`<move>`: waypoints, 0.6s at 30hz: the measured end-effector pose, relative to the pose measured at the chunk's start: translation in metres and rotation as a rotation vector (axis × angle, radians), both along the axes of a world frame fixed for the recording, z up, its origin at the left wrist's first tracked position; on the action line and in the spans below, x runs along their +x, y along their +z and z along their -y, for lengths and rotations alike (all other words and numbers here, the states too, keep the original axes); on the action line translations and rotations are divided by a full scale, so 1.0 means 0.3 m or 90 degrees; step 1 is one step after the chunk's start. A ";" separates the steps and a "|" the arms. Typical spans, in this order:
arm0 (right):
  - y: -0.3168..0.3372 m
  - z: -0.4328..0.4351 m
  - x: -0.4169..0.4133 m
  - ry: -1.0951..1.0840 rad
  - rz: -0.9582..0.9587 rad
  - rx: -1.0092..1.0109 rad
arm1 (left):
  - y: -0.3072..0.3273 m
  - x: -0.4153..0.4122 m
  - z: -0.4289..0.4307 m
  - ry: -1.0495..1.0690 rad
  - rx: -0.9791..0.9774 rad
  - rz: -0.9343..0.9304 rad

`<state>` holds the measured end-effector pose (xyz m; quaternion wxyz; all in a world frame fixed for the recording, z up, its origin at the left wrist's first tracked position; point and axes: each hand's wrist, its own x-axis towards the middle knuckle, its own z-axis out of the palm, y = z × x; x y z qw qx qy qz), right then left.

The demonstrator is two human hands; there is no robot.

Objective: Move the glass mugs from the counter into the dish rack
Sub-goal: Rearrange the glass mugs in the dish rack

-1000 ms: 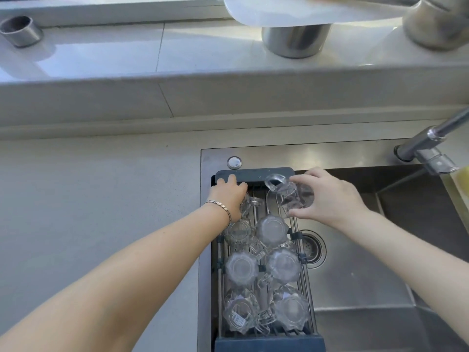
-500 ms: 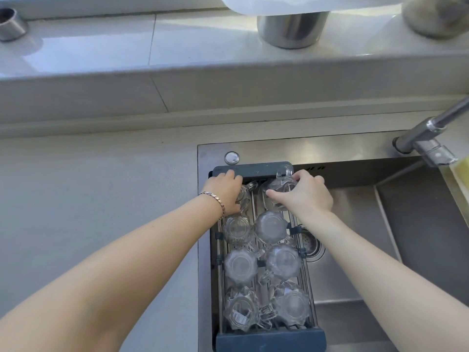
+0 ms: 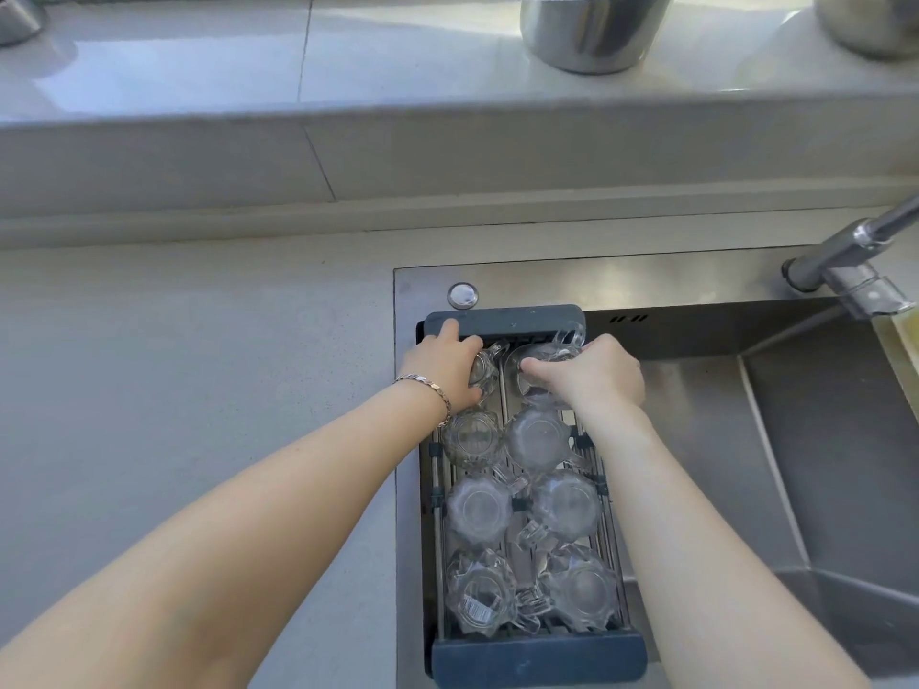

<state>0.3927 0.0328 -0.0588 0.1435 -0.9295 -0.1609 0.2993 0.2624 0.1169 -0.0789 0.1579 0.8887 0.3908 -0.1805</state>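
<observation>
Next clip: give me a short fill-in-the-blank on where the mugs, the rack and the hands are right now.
1. The dish rack sits across the ____ end of the sink.
2. Each hand is on a glass mug in the rack's ____ row.
3. The bracelet is on the ____ wrist.
4. The mugs in the rack stand ____ up.

Missing words: left; far; left; bottoms

Dish rack [image 3: 502,323] packed with mugs [image 3: 480,509]; open counter [image 3: 199,370] leftward.
</observation>
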 end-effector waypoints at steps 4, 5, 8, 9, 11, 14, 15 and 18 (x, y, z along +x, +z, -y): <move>-0.033 -0.023 -0.011 -0.004 -0.026 -0.022 | -0.005 -0.008 0.001 0.008 -0.007 0.010; -0.040 -0.024 -0.014 -0.004 -0.025 -0.025 | -0.006 -0.010 0.001 0.010 -0.011 0.014; -0.056 -0.026 -0.022 -0.001 0.003 -0.035 | -0.007 -0.014 -0.006 0.019 -0.022 0.030; -0.061 -0.023 -0.029 0.008 0.020 -0.041 | -0.007 -0.016 -0.007 0.023 -0.027 0.034; -0.074 -0.017 -0.051 0.028 0.054 -0.042 | -0.005 -0.019 -0.007 0.026 -0.029 0.042; -0.096 -0.003 -0.080 0.049 0.081 -0.001 | -0.006 -0.024 -0.003 0.028 -0.027 0.049; -0.103 0.004 -0.087 0.062 0.076 0.018 | -0.008 -0.025 -0.003 0.028 -0.025 0.053; -0.124 0.044 -0.097 0.121 0.045 0.067 | -0.009 -0.033 -0.003 0.030 -0.030 0.062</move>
